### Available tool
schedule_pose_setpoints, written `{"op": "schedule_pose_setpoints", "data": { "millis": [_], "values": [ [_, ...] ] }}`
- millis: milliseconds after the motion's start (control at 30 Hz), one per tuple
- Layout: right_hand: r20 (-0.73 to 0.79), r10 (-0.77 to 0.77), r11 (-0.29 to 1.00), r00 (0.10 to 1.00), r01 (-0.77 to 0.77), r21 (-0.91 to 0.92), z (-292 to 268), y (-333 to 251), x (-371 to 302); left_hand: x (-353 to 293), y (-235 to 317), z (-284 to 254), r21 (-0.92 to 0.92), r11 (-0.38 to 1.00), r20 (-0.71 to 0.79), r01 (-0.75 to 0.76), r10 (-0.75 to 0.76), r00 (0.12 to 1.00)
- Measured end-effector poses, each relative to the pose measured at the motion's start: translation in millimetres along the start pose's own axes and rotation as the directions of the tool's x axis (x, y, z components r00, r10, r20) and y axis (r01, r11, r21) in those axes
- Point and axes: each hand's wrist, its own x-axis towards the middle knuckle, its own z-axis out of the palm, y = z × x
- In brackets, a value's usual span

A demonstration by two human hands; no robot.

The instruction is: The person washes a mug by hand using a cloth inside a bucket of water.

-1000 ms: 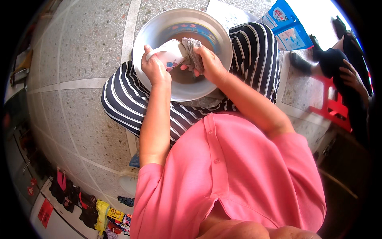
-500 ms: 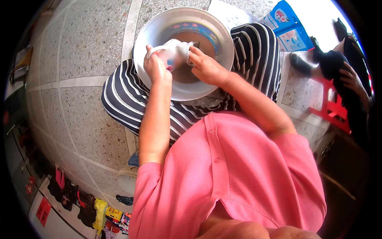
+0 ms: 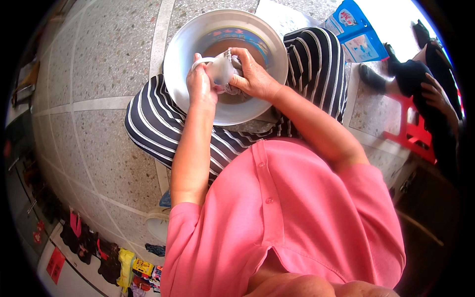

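A white mug (image 3: 220, 72) with a curved handle and blurred coloured print is held over a pale metal-looking basin (image 3: 178, 74). My left hand (image 3: 200, 85) is closed around its handle side. From the right, my right hand (image 3: 255, 79) grips a crumpled greyish-white cloth (image 3: 236, 64) and presses it against the mug's far-right end, thumb low and fingers over the top. Part of the cloth is hidden behind my fingers. Below them, murky brown water (image 3: 225, 47) lies in the basin, and a coloured printed pattern shows through at its bottom.
The basin stands between my knees in striped trousers (image 3: 316, 74). A blue-and-white pouch (image 3: 354, 32) stands at the far right. Beyond it, a person's hand (image 3: 435, 94) and dark-clothed legs appear by a red plastic stool (image 3: 413, 128). A whitish bucket (image 3: 157, 225) is at lower left.
My right hand has shifted its grip, with the fingers now over the cloth at the mug's end. The mug has turned and moved slightly right with my left hand.
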Motion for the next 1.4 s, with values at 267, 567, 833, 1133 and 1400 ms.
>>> {"op": "schedule_pose_setpoints", "data": {
  "millis": [267,567,833,1133,1400],
  "values": [
    [-0.157,0.260,0.965,0.953,-0.254,0.057,22,-5,10,-4,-13,4,0.045,0.923,0.035,-0.381,0.380,0.924],
    [0.005,0.098,0.989,0.995,-0.098,0.112,0,4,8,-5,-4,7,-0.094,0.994,-0.009,-0.048,0.048,0.999],
    [0.040,-0.043,0.999,0.998,0.041,0.035,-1,-2,5,9,-12,-4,-0.378,0.921,0.125,0.092,-0.047,0.991],
    [0.067,0.437,0.492,0.897,-0.301,0.817,24,-14,-1,-17,-9,14,0.451,0.405,0.290,-0.795,0.776,0.560],
    [0.145,0.669,0.423,0.729,-0.534,0.732,9,-4,-3,-3,11,7,0.011,0.921,-0.126,-0.390,0.388,0.913]
  ]
}}
